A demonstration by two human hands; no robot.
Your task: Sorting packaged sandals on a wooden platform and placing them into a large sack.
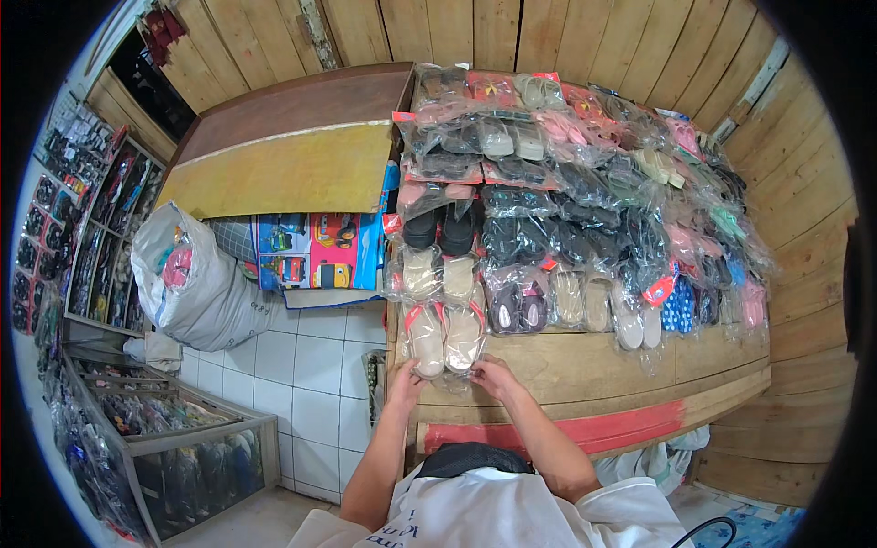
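A pair of beige flip-flops with red straps [429, 339] lies in clear plastic at the front left of a wooden table [582, 356]. My left hand [405, 382] pinches the wrapping at the left sandal's near end. At the other sandal's near end, my right hand [495, 378] grips the same bag by its corner. Just beyond lies a bagged pair of beige slip-on sandals [421, 272]. To the right of the flip-flops sits a bagged dark purple pair [519, 306]. Fingertips of both hands are partly hidden by the plastic and the small scale.
Bagged footwear [589, 185] covers the table's far part in rows. A red-painted strip [569, 428] runs along its front edge. To the left stand a white woven sack [199, 288], a glass display case [205, 466] and a yellow board [281, 168]. Plank walls [788, 288] enclose the table.
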